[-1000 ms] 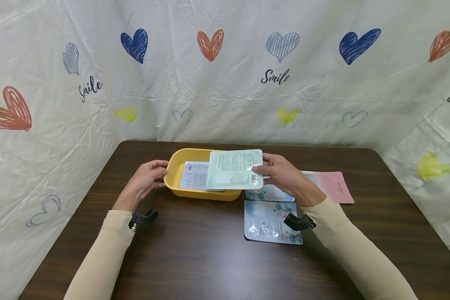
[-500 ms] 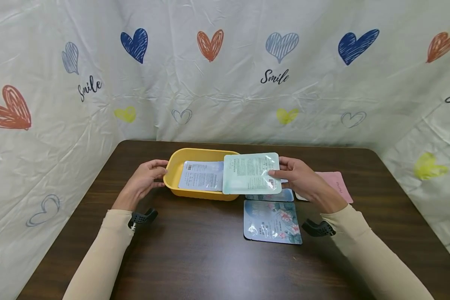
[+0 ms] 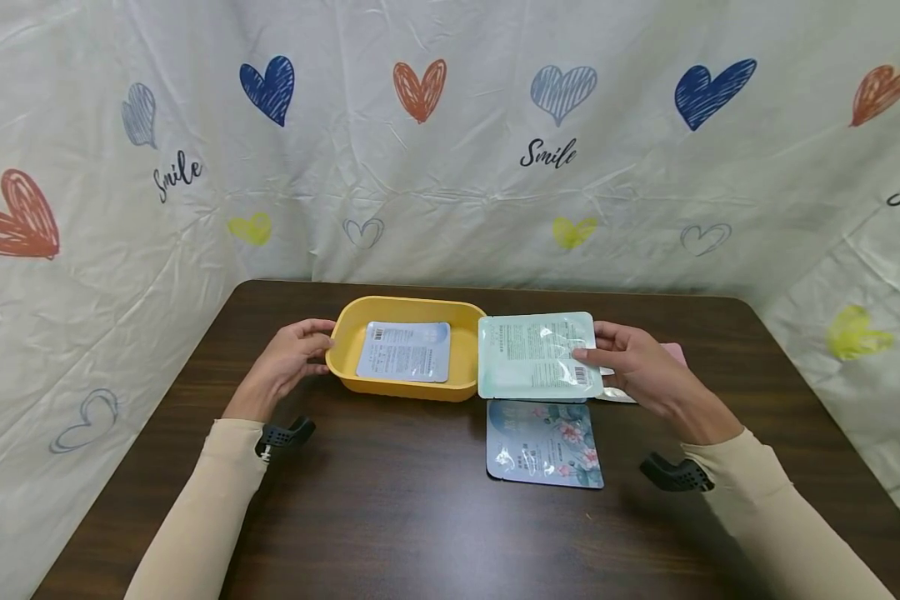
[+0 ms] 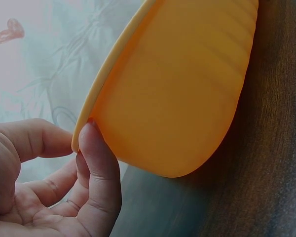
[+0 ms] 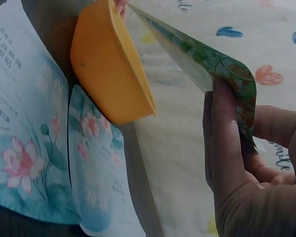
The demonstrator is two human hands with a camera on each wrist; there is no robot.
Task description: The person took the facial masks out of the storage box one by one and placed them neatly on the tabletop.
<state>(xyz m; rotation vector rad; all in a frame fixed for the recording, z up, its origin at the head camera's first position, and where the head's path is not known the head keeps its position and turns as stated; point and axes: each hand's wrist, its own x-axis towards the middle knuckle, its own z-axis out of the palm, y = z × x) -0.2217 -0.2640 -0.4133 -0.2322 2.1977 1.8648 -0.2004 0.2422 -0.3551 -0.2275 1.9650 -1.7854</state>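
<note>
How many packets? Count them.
5: green packet in the right hand, blue packet in the basin, two flowered packets on the table, pink packet behind that hand; more may be hidden.

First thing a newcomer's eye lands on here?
Probably the bright yellow tub on the dark table, its left end held by the left hand, with a pale blue packet inside. Next, the mint-green packet pinched in the right hand, at the tub's right end in the head view. Behind the table, the white backdrop printed with colourful hearts also stands out.
</note>
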